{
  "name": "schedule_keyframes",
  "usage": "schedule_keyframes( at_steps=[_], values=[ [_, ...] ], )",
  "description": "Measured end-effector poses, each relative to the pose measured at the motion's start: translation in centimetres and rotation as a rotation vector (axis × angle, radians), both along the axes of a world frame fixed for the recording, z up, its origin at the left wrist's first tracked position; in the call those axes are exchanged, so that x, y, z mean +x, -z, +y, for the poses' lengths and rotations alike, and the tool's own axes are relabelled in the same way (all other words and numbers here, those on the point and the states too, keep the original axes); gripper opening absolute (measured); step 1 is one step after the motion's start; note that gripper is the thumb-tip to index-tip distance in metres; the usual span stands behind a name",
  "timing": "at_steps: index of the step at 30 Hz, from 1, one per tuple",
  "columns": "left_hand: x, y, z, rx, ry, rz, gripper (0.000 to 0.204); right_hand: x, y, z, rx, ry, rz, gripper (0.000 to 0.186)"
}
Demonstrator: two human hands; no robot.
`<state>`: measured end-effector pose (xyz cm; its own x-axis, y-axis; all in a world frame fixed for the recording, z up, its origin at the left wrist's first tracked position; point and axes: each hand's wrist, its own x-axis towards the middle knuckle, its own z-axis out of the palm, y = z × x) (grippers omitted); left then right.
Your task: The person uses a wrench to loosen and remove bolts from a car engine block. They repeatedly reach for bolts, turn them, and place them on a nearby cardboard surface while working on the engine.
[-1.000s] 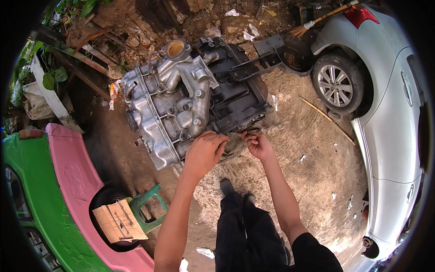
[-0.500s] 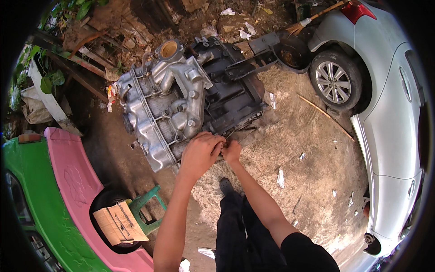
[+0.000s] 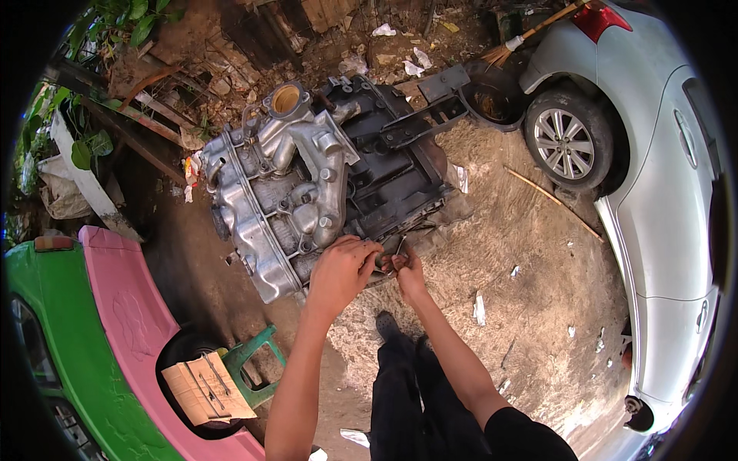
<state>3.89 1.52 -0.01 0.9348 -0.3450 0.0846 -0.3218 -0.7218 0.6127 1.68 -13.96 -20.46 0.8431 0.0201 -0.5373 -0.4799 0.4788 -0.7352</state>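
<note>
A large engine (image 3: 265,188), with silver metal castings on its left and a black part on its right, lies on the ground before me. At its near edge my left hand (image 3: 340,270) rests with fingers bent and closed; whatever lies beneath them is hidden. Just to the right, my right hand (image 3: 407,270) is closed around a thin metal tool (image 3: 400,244), mostly covered by the fingers. The tool's kind cannot be made out. Both hands are close together beside the engine's lower side.
A green stool (image 3: 261,353) stands at the lower left, beside cardboard (image 3: 184,396) bearing several slim metal tools. A green and pink vehicle (image 3: 127,307) is on the left, a silver car (image 3: 661,230) on the right. A thin stick (image 3: 553,201) lies on the ground.
My right hand has drawn a little away from the left hand, and its fingers have turned so the thin tool shows. The left hand stays at the engine's edge.
</note>
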Motion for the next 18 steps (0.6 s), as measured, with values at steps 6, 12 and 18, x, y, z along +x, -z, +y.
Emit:
schedule_keyframes(
  at_steps=[6, 12, 18],
  values=[
    [-0.1, 0.1, 0.0, 0.0, -0.004, 0.004, 0.018, 1.6, -1.7, -2.9, 0.158, -0.068, 0.05, 0.027],
    [0.0, 0.2, 0.1, 0.0, 0.007, 0.013, 0.018, 3.2, -2.5, -5.3, 0.265, -0.118, 0.105, 0.015],
    [0.0, 0.2, 0.1, -0.01, 0.005, -0.026, 0.018, 4.3, -2.3, -6.9, 0.5, -0.031, 0.209, 0.022]
  ],
)
